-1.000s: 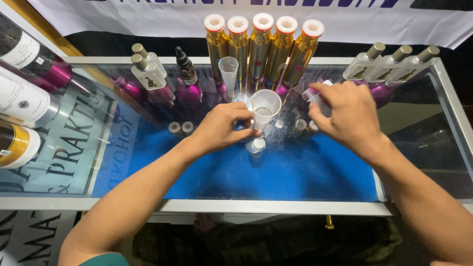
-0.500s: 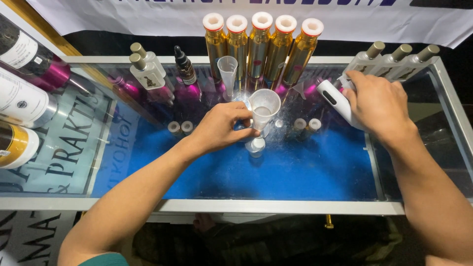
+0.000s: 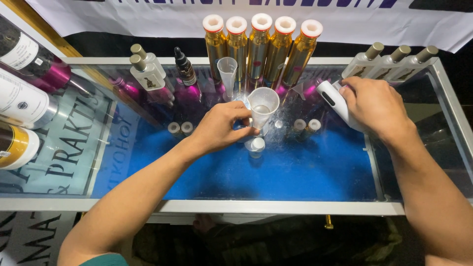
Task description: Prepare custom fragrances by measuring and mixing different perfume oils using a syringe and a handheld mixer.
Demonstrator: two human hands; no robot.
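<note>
Five gold bottles (image 3: 261,47), three clear flat bottles (image 3: 389,61), two plastic cups (image 3: 262,106).

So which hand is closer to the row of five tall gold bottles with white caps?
Left. The left hand holds a clear plastic cup just below the gold bottles; the right hand grips a white device off to their right.

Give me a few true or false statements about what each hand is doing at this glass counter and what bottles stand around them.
1. The left hand holds a clear plastic measuring cup. True.
2. The right hand rests on a white oblong device. True.
3. Three tall gold bottles stand at the back. False: five stand there, each with a white cap.
4. The measuring cup is full to the brim. False: it holds only a little liquid at the bottom.
5. A dark dropper bottle stands left of the gold bottles. True.
</note>
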